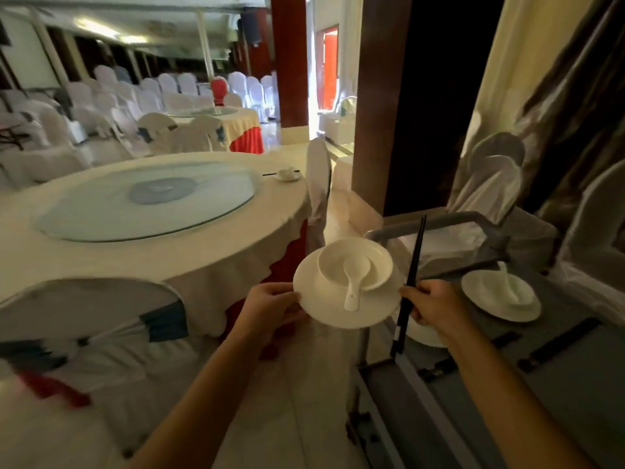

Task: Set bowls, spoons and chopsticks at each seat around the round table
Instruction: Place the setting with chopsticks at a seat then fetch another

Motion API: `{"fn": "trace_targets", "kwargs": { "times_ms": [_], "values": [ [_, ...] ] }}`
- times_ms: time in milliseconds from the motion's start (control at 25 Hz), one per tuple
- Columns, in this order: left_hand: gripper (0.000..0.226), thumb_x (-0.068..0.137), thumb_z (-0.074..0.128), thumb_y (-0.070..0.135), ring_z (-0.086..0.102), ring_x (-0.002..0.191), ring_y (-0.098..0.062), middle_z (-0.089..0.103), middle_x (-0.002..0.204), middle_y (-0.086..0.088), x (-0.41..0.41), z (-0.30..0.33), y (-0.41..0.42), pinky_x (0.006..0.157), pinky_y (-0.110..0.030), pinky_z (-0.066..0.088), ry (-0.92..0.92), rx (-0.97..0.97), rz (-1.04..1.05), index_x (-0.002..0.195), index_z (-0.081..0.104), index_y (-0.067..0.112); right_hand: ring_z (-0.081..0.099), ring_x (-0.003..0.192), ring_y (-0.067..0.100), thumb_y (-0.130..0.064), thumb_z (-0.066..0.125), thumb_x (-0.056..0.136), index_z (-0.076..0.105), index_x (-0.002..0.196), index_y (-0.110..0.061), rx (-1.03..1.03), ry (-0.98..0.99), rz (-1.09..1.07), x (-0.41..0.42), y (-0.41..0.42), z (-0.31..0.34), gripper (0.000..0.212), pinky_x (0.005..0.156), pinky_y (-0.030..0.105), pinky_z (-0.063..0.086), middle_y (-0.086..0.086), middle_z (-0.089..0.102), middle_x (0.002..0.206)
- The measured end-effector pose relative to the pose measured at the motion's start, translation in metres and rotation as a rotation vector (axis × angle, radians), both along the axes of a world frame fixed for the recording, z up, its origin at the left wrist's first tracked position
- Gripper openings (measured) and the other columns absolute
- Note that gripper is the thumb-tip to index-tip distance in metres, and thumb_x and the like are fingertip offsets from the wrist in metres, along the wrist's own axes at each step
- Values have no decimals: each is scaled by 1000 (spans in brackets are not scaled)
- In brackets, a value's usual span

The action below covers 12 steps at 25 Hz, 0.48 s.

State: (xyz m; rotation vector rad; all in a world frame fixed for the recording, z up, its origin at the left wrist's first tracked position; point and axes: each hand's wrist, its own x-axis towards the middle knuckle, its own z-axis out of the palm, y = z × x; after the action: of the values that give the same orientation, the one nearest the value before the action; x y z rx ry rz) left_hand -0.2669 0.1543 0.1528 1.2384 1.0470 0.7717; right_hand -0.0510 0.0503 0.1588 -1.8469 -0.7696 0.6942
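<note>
- A chair in a white cover with a blue sash is standing at the near left, against the round tabletop, which is wearing a cream cloth over a red skirt.
- A glass turntable is lying on the middle of the tabletop.
- At the tabletop's far right edge, one set place is sitting: a small white bowl on a saucer with dark chopsticks beside it.
- The left hand is gripping the left rim of a white plate, thumb on top, holding it in the air between tabletop and cart.
- A white bowl is resting on that plate, and a white spoon is lying in the bowl with its handle hanging over the rim toward the person.
- The right hand is gripping a pair of black chopsticks, which are standing nearly upright just right of the plate.
- On the grey cart, another plate is carrying a bowl with a spoon in it.
</note>
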Motion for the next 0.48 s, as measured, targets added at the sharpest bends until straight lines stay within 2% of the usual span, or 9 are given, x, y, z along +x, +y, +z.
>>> {"fn": "trace_targets", "kwargs": {
  "times_ms": [120, 240, 320, 400, 480],
  "values": [
    [15, 87, 55, -1, 64, 73, -17, 66, 81, -7, -87, 6, 17, 54, -18, 57, 6, 1, 69, 99, 64, 3, 46, 47, 15, -13, 57, 91, 57, 71, -5, 1, 7, 106, -80, 37, -1, 21, 45, 23, 37, 7, 51, 53],
    [24, 86, 54, -4, 64, 66, -19, 65, 80, -12, -166, 9, 34, 55, -20, 56, 21, 1, 143, 108, 62, -5, 47, 46, 16, -14, 58, 90, 55, 66, -8, -17, -9, 195, -149, 74, -5, 25, 47, 24, 39, 9, 51, 53],
    [26, 86, 54, -5, 67, 60, -18, 66, 80, -17, -215, 9, 47, 58, -22, 58, 30, -13, 205, 111, 60, -9, 48, 37, 12, -13, 58, 90, 55, 66, -6, -30, -16, 265, -192, 100, -6, 25, 42, 21, 40, 9, 49, 51],
    [24, 86, 54, -5, 69, 58, -15, 66, 81, -16, -254, 9, 58, 56, -20, 58, 46, -15, 258, 109, 60, -10, 44, 25, 2, -11, 58, 91, 55, 75, -2, -40, 12, 329, -227, 126, -8, 18, 32, 14, 36, 9, 47, 51],
    [21, 87, 54, -4, 69, 56, -12, 66, 82, -14, -279, 10, 70, 53, -17, 56, 54, -24, 292, 106, 61, -7, 43, 25, 2, -11, 58, 91, 56, 82, -2, -41, 12, 373, -252, 151, -8, 13, 32, 15, 36, 9, 47, 50]
  ]
}}
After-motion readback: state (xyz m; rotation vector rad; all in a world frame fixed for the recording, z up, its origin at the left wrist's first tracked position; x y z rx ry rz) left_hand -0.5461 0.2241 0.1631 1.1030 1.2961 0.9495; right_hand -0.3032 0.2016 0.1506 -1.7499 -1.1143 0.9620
